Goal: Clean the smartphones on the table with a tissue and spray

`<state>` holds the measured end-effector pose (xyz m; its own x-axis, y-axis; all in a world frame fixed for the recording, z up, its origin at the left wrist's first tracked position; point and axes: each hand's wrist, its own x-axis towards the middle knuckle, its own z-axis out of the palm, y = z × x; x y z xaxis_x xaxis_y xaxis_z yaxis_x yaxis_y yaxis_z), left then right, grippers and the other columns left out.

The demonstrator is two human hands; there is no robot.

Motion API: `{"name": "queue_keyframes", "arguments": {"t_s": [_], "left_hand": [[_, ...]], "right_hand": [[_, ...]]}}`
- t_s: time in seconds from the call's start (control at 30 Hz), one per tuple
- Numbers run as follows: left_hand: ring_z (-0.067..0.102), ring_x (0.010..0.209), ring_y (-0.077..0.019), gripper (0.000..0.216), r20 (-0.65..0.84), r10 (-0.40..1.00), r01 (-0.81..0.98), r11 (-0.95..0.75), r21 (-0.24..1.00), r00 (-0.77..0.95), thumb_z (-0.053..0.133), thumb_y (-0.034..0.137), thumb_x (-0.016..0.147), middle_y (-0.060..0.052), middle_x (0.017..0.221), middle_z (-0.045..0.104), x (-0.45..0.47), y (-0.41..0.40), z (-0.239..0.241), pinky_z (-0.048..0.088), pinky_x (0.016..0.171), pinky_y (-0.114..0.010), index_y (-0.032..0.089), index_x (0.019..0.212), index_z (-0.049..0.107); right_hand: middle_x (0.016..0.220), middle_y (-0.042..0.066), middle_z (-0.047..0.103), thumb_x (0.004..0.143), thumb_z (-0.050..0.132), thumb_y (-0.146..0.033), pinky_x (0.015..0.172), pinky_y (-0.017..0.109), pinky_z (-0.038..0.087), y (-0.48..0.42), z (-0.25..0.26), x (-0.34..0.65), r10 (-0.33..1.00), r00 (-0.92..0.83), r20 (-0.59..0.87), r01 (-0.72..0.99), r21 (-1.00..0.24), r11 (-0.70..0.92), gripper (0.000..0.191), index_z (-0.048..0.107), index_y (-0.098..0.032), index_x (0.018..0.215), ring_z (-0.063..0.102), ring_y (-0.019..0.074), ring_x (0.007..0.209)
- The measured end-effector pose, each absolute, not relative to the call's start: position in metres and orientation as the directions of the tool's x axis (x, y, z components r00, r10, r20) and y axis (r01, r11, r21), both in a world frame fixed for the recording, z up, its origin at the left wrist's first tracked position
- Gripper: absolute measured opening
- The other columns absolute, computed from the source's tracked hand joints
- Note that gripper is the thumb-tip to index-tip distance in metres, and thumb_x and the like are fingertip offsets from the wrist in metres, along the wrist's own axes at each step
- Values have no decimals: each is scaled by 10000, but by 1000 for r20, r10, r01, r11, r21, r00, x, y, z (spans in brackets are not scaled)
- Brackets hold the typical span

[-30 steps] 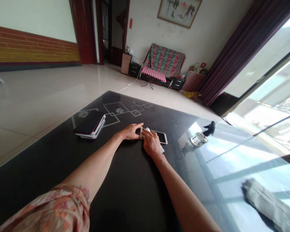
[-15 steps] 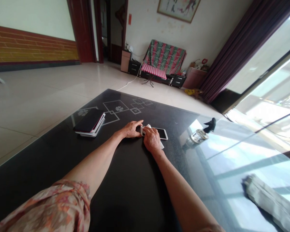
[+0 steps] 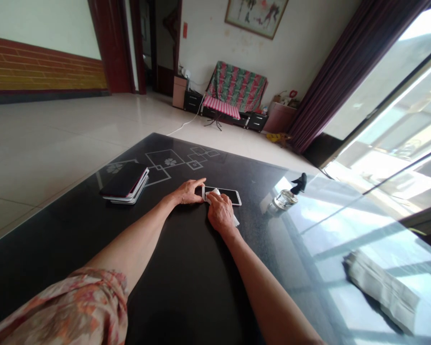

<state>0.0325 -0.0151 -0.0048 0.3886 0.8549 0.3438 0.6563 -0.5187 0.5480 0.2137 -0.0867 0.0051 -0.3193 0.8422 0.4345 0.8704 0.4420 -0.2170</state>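
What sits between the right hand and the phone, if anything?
A white cloth: it lies bunched under the right hand, on the left part of the phone, so that hand meets the screen through it. The left hand touches the phone's left end with nothing visible between.

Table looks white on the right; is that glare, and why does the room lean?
Head view: yes, light from the window reflects off the glossy table, washing out its right side; the wide lens bends and tilts the walls; the phone and cloth are sharp.
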Motion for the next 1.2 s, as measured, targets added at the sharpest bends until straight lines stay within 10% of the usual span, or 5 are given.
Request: {"name": "queue_keyframes", "arguments": {"t_s": [1.2], "left_hand": [[485, 1261, -282, 832, 264, 848, 733, -529, 427, 459, 644, 513, 717, -68, 1356, 553, 38, -19, 1, 372, 1073, -393, 216, 1442, 365]], "right_hand": [[1273, 10, 615, 851, 450, -111, 1014, 360, 329, -84, 0, 246, 855, -234, 463, 875, -283, 393, 377, 643, -222, 1154, 499, 215, 1072]]}}
